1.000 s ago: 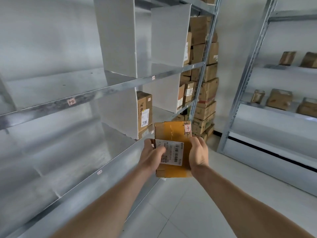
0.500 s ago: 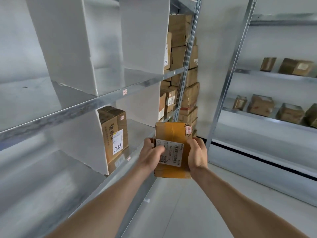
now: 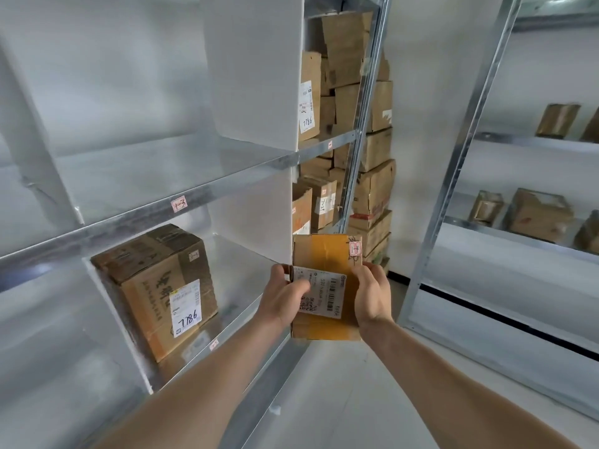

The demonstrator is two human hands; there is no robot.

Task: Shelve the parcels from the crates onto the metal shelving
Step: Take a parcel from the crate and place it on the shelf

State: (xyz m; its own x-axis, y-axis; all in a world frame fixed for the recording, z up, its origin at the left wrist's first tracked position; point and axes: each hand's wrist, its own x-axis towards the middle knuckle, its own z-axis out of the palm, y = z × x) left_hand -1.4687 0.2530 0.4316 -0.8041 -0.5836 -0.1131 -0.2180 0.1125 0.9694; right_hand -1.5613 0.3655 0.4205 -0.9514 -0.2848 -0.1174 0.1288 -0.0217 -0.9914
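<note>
Two hands on one parcel [image 3: 325,286], centre of frame | left hand [image 3: 282,296] grips its left edge, thumb across the label | right hand [image 3: 372,294] grips its right edge | parcel held in air beside metal shelving [image 3: 181,202], right of shelved box [image 3: 155,286]

Two bare hands, left hand [image 3: 285,299] and right hand [image 3: 371,294], grip a small taped parcel [image 3: 325,254] in the aisle. Left, a labelled box [image 3: 155,286] sits on metal shelving [image 3: 162,176].
</note>
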